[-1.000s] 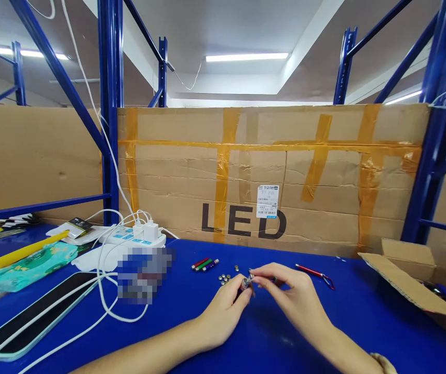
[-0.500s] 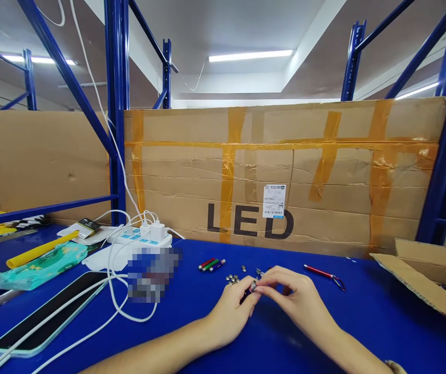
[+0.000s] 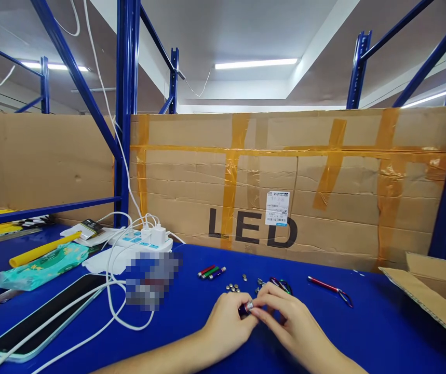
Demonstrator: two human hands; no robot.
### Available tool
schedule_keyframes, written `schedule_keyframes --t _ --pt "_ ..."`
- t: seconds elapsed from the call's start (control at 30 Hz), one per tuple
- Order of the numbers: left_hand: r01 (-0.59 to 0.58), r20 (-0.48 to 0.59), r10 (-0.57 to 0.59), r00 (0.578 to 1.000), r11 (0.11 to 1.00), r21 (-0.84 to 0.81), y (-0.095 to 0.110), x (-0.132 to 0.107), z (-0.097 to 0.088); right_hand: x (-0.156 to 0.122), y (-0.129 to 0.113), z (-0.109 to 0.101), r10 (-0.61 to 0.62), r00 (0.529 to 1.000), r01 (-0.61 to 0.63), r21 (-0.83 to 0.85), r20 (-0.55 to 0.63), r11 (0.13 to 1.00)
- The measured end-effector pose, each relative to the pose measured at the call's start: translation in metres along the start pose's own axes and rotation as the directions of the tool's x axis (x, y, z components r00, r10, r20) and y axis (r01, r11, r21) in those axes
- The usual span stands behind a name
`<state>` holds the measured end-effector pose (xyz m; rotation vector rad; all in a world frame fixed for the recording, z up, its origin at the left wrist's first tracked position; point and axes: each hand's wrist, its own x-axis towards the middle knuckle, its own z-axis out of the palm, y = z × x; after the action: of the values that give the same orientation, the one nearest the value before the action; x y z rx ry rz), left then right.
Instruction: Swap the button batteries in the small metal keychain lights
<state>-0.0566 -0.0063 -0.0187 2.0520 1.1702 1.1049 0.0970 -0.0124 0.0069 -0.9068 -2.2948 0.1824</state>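
My left hand (image 3: pixel 228 318) is closed around a small dark purple metal tube (image 3: pixel 243 310), like the body of a mini flashlight. Its silver end points right, where the thumb and fingertips of my right hand (image 3: pixel 291 319) pinch it. Whether that end is a separate piece, I cannot tell. Just beyond my hands lie several button cells (image 3: pixel 232 288) and a single button cell (image 3: pixel 245 278). Three short tubes, a red one (image 3: pixel 206 270), a green one (image 3: pixel 211 272) and a purple one (image 3: pixel 217 273), rest side by side farther back. Small metal parts (image 3: pixel 260 282) and dark clips (image 3: pixel 282 284) are partly hidden behind my right hand.
A red penlight with a carabiner (image 3: pixel 327 287) lies to the right, near an open cardboard box (image 3: pixel 433 296). On the left are a phone (image 3: pixel 47 317), white cables (image 3: pixel 129 326), a power strip (image 3: pixel 160 241) and a yellow roll (image 3: pixel 43 250). A large carton (image 3: pixel 191 192) stands behind.
The view has shifted slightly. The tube's silver end has tipped from pointing upward to pointing right, and my right hand sits a little lower, uncovering the dark clips behind it.
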Motion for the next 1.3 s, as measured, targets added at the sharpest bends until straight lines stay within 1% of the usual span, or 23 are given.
schedule_keyframes --t 0.17,0.4,0.53,0.67,0.8,1.03,1.13,1.3 --pt "0.063 0.015 -0.066 0.998 0.99 0.123 0.001 -0.001 -0.002 0.0 -0.002 0.001 -0.006 1.0 0.006 0.018 0.008 1.0" --pt "0.074 0.028 -0.08 0.996 0.984 0.16 -0.001 -0.001 -0.002 -0.002 -0.001 0.003 0.008 1.0 -0.01 0.041 0.028 0.999" --pt "0.067 0.032 -0.074 0.997 0.983 0.169 -0.002 0.0 -0.002 -0.001 -0.001 0.002 -0.014 1.0 0.013 0.047 0.026 0.999" --pt "0.091 0.059 -0.102 0.993 0.983 0.161 -0.004 0.001 -0.002 -0.001 0.0 0.003 -0.027 0.999 0.024 0.081 0.045 0.996" --pt "0.107 0.062 -0.118 0.991 0.982 0.155 -0.005 0.002 -0.002 -0.001 0.002 0.005 -0.046 0.999 0.043 0.103 0.029 0.994" --pt "0.086 0.03 -0.089 0.996 0.992 0.096 -0.009 0.003 0.0 -0.001 0.002 0.007 -0.077 0.997 0.077 0.074 -0.008 0.994" --pt "0.073 0.034 -0.075 0.997 0.995 0.075 -0.009 0.003 0.0 -0.002 -0.001 0.007 -0.087 0.996 0.089 0.069 -0.027 0.994" --pt "0.034 0.076 -0.034 0.997 0.999 -0.001 0.0 0.002 -0.003 -0.003 -0.002 0.007 -0.037 0.999 0.039 0.035 -0.031 0.999"
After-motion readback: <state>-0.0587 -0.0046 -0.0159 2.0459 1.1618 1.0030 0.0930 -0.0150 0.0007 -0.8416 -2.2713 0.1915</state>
